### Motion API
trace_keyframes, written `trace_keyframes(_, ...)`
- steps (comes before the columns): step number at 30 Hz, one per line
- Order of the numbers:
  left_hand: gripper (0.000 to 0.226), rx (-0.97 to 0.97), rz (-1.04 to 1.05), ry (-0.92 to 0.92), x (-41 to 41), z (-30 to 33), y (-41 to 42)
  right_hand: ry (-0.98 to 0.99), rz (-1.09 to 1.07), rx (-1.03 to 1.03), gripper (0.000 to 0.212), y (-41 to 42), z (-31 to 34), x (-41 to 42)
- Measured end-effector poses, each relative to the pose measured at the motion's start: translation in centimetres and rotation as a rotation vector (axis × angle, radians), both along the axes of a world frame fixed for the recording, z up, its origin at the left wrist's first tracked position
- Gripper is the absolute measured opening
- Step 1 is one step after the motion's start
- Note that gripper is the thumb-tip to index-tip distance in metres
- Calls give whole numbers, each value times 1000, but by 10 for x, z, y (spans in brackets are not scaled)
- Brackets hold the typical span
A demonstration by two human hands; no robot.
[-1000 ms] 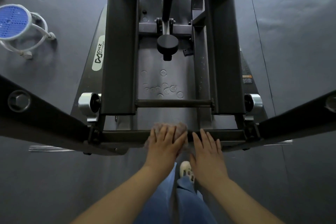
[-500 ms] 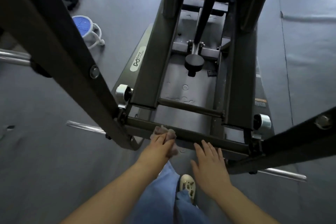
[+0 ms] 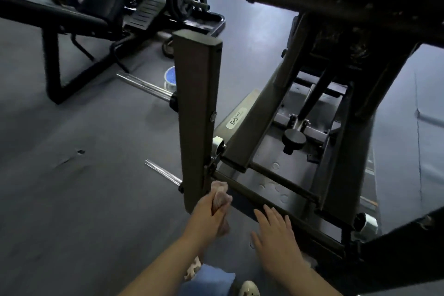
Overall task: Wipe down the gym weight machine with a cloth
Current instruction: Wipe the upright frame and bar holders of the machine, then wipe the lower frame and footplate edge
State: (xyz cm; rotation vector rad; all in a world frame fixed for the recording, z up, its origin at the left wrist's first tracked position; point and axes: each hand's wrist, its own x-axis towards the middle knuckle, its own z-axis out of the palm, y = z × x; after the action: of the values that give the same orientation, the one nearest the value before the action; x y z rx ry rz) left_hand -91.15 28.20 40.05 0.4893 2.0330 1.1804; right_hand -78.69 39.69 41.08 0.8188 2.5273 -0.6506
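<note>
the person crouches or leans at the near end of the weight machine (image 3: 242,125), a dark steel frame that runs away to the far right. the left hand (image 3: 209,214) grips a bunched pinkish cloth (image 3: 219,193), fingers curled round it so that a wad sticks out past the knuckles, and that wad presses into the corner where the near crossbar (image 3: 269,202) meets the upright post (image 3: 195,113). holding the cloth balled like this seems meant to push fabric into the tight joint, which a flat palm would not reach. the right hand (image 3: 276,230) lies flat with fingers spread and straight, holding nothing, its fingertips on the crossbar to the right of the cloth; it looks like a brace that steadies the body while the other arm works. a chrome bar (image 3: 163,174) pokes out to the left low on the post, and another (image 3: 144,84) sits farther off. a bench (image 3: 91,14) and a plate on its peg (image 3: 182,2) stand at the far left on the grey floor (image 3: 84,187). judging by the cloth's spot, the near crossbar is being finished at its left end, and the post looks a likely next surface.
</note>
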Motion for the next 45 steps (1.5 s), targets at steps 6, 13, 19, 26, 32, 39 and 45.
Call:
trace_keyframes(6,43,30,33,294,-46,43,-20,131,132,67,57,-20,43,-50)
trace_keyframes(13,47,149,-96,475,-133,93,-39,256,80,105,54,-48,77,-135)
trace_keyframes(19,56,73,-418,798,-240,123,-72,298,-154,144,53,-99,86,-217)
trace_keyframes(26,61,7,-746,896,-329,125,-46,301,-429,129,54,-141,95,-287)
trace_keyframes(32,64,-151,-1012,1011,-363,97,10,284,-555,151,56,-124,89,-317)
trace_keyframes(39,76,-235,-1296,1292,-394,66,39,341,-786,154,44,-101,80,-367)
trace_keyframes(45,72,-196,-1496,1162,-399,61,63,230,-912,212,42,-105,83,-387)
